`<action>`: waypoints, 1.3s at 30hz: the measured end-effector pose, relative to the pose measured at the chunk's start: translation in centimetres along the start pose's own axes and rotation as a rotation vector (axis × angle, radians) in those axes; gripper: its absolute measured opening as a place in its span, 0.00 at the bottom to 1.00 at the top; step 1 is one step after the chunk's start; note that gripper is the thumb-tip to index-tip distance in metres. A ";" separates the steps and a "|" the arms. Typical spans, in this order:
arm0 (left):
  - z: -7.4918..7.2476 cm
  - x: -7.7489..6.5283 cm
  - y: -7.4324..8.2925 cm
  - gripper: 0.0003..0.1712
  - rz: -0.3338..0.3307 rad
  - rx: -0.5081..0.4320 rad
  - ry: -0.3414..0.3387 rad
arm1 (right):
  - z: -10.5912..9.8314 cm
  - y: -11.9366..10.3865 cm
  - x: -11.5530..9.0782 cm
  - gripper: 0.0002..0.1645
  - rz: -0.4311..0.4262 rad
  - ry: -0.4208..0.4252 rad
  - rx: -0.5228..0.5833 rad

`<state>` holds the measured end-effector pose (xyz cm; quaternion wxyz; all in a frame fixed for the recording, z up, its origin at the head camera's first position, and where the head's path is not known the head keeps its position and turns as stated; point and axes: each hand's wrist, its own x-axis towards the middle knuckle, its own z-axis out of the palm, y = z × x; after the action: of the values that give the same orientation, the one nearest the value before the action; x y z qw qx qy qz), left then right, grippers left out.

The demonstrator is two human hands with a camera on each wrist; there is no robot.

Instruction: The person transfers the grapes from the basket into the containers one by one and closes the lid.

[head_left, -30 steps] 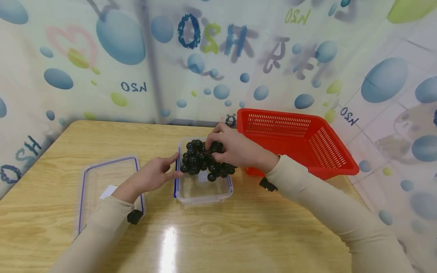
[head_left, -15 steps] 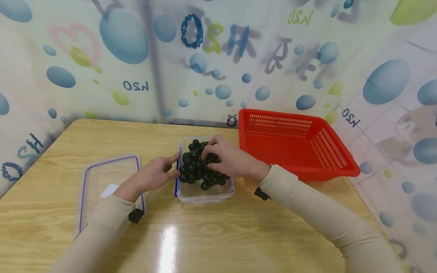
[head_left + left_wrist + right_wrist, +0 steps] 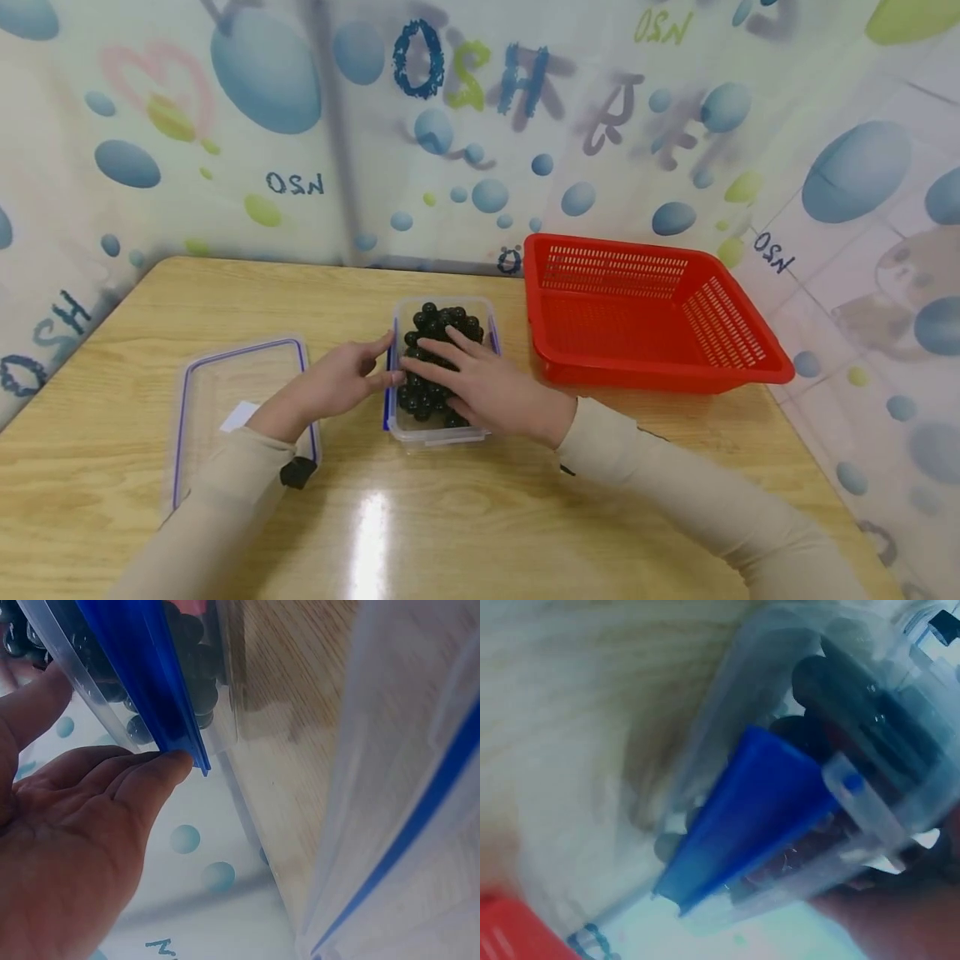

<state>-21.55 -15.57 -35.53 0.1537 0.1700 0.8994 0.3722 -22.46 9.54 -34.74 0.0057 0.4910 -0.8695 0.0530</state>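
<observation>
A bunch of black grapes point(image 3: 450, 317) lies in a clear plastic food container point(image 3: 450, 435) with blue side clips point(image 3: 142, 667). My left hand point(image 3: 341, 382) holds the container's left side; its thumb reaches the rim while the fingers lie against the blue clip outside. On top of the grapes rests my right hand point(image 3: 498, 392), fingers spread and fairly straight, covering part of the bunch. In the right wrist view, the other blue clip point(image 3: 750, 817) hangs down at the container's side, with grapes visible through the wall.
The clear lid point(image 3: 202, 417) with a blue seal lies at the left, partly under my left forearm, a white label on it. A red perforated basket point(image 3: 645, 375) stands at the right. Behind the wooden table point(image 3: 450, 533) hangs a patterned curtain.
My right hand has come down and toward me, lowering the grapes into the container; its fingers have let go and spread flat on them. The left hand stays at the container.
</observation>
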 end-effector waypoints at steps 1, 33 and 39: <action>0.0 0.0 0.0 0.43 -0.002 -0.001 -0.003 | 0.2 0.0 0.0 0.43 -0.029 -0.002 0.009; 0.2 0.2 -0.2 0.42 -0.018 0.019 0.004 | 1.7 0.3 0.5 0.40 0.213 -0.089 0.139; 0.0 0.1 0.1 0.42 -0.012 0.029 0.001 | 1.5 0.3 1.0 0.42 0.206 -0.171 0.094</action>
<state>-21.59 -15.49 -35.44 0.1530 0.1665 0.9058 0.3583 -23.21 8.71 -36.17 -0.0968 0.4017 -0.9091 0.0517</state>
